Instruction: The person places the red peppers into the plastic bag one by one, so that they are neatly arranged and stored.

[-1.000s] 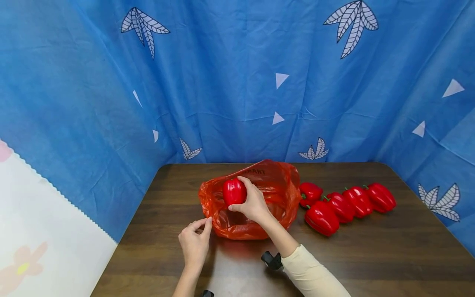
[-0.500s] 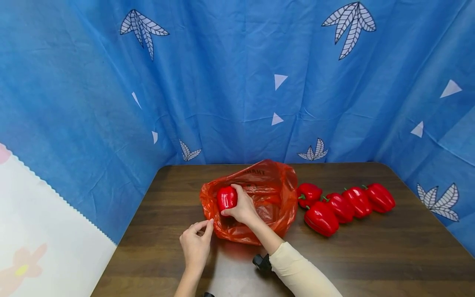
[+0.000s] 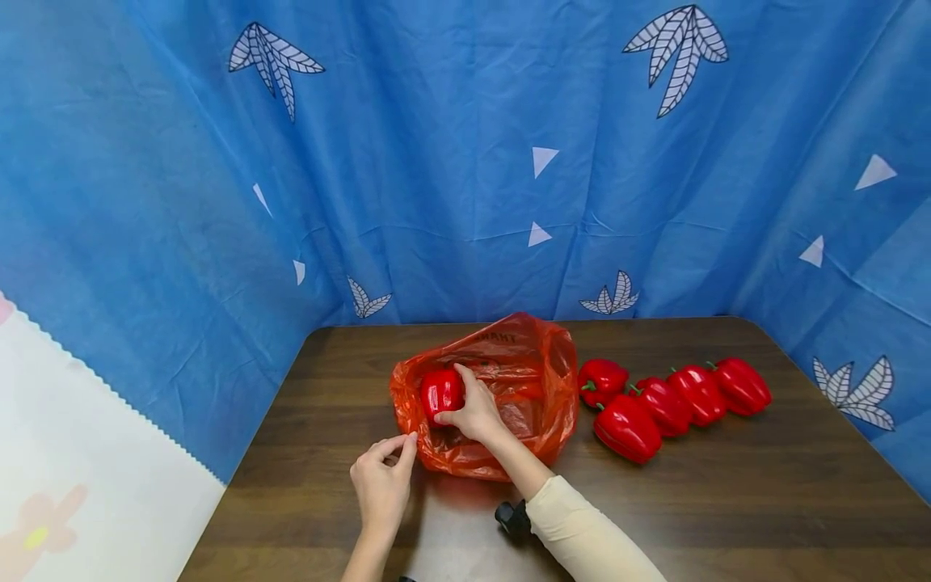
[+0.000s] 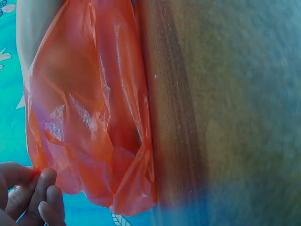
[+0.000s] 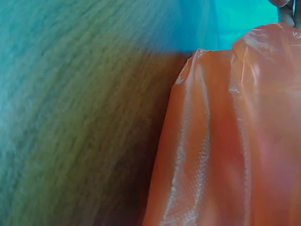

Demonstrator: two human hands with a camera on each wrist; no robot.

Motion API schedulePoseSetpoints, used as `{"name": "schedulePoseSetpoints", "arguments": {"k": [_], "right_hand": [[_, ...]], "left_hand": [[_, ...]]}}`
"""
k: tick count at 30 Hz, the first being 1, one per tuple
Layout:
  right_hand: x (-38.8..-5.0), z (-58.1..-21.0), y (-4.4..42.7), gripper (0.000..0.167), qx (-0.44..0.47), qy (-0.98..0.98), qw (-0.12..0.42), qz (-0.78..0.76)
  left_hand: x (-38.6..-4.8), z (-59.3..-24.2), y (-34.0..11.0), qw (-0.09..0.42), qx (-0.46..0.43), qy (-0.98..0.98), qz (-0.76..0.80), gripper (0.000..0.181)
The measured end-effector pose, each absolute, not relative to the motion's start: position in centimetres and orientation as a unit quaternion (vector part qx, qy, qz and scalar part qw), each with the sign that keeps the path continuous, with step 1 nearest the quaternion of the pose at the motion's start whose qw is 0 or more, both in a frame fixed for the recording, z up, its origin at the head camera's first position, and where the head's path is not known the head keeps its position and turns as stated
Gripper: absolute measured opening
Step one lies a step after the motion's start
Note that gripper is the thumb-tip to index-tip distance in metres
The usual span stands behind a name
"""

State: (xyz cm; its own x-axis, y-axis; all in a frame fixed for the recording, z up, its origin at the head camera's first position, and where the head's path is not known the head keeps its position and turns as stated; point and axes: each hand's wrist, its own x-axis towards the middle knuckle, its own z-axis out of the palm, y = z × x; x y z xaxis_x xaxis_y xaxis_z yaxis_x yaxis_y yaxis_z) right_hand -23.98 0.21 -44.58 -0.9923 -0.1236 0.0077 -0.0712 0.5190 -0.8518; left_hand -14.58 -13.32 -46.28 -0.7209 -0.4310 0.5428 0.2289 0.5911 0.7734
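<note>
A thin red plastic bag [image 3: 518,364] lies on the table with its mouth spread wide. My left hand [image 3: 384,477] pinches the near left edge of its rim between thumb and forefinger; the left wrist view shows the same pinch from these fingers [image 4: 47,181]. Inside the bag's left part, my right hand [image 3: 474,411] grips a glossy red bell pepper [image 3: 440,396] from its right side. Whether the pepper touches the bag's bottom I cannot tell. In the right wrist view the bag's outer wall [image 5: 216,141] hides the right hand and the pepper.
Several more red bell peppers [image 3: 629,428] with green stems lie to the right of the bag, close together. They rest on a dark wooden table [image 3: 727,493]. A blue curtain [image 3: 465,162] hangs behind the table's far edge.
My right hand has carried the bell pepper a little left and down, deeper into the bag's mouth. The left hand keeps its pinch on the rim, nearly still.
</note>
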Motion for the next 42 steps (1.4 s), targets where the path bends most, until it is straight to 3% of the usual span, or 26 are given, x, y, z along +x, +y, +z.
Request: {"name": "schedulePoseSetpoints", "arguments": {"k": [13,19,24,33,36,42], "right_hand": [[-21.4,-41.9,3.0,0.084,-0.109,0.835,0.012,-0.540],[-18.2,-38.8,7.5,0.083,-0.204,0.801,-0.048,-0.560],[-16.5,-37.1,12.8,0.078,-0.239,0.795,-0.128,-0.543],[-17.2,-37.9,26.1,0.073,-0.064,0.847,-0.270,-0.454],[-18.0,-38.9,31.3,0.073,0.024,0.866,-0.265,-0.423],[-19.9,-41.6,38.8,0.077,0.138,0.876,-0.189,-0.422]], "left_hand": [[-14.6,-46.3,-13.4,0.370,0.066,-0.812,-0.446,0.006],[-14.7,-46.3,-13.2,0.365,0.061,-0.810,-0.455,0.007],[-14.6,-46.3,-13.3,0.362,0.069,-0.809,-0.457,0.007],[-14.6,-46.3,-13.4,0.355,0.078,-0.812,-0.456,0.007],[-14.6,-46.2,-13.4,0.358,0.076,-0.810,-0.458,0.007],[-14.5,-46.1,-13.4,0.355,0.077,-0.811,-0.459,0.007]]}}
